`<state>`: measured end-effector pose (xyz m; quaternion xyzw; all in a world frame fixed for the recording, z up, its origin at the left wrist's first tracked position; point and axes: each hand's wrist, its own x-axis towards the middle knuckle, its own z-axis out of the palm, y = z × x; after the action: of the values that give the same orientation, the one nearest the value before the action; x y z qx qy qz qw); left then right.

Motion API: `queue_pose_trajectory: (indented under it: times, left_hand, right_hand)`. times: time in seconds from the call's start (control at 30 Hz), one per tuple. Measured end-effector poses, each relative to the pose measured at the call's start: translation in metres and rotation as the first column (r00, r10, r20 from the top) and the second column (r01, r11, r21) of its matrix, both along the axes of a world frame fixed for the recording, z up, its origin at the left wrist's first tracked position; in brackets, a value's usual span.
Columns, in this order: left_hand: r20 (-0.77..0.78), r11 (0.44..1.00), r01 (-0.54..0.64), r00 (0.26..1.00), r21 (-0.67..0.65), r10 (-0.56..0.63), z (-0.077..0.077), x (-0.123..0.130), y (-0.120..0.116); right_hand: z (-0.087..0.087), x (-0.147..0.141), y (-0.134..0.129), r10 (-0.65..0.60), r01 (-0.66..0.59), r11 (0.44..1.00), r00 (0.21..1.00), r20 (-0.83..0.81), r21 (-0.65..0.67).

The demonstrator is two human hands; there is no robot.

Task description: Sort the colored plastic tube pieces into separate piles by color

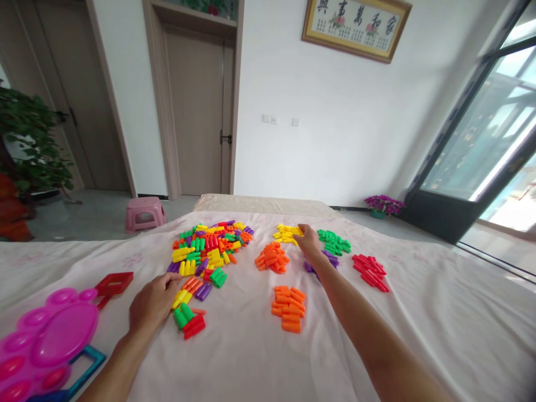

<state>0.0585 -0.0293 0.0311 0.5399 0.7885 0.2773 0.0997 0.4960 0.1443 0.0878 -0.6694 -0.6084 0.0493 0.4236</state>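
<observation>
My right hand (pixel 309 241) reaches to a small pile of yellow toy building blocks (pixel 285 233), its fingers closed on a yellow block at the pile's edge. My left hand (pixel 154 300) rests on the cloth with curled fingers beside the mixed-colour pile of blocks (pixel 211 243). Its fingertips are near a yellow block (pixel 181 299) and an orange block (pixel 191 285); what they hold, if anything, is hidden. Purple blocks (pixel 330 258) lie partly under my right forearm. Green blocks (pixel 334 242) are just right of that hand.
Two orange piles, a loose one (pixel 272 258) and a stacked one (pixel 288 308), lie mid-table. Red blocks (pixel 371 272) lie at the right. Green and red blocks (pixel 190 322) sit near the front. A pink plastic toy (pixel 62 329) and a red frame (pixel 115 283) are at the left.
</observation>
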Motion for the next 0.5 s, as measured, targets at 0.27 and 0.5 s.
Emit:
queue_pose_trajectory:
  times: [0.27,0.5]
  left_hand:
    - [0.01,1.0,-0.002,1.0,-0.009,0.002,0.002,0.001,0.0]
    - [0.012,1.0,-0.019,1.0,0.003,0.019,0.003,0.003,0.0]
  right_hand:
    - [-0.009,0.012,0.011,-0.04,0.041,0.999,0.999,-0.026,0.025]
    - [0.009,-0.058,-0.043,0.273,-0.274,0.962,0.959,-0.072,-0.005]
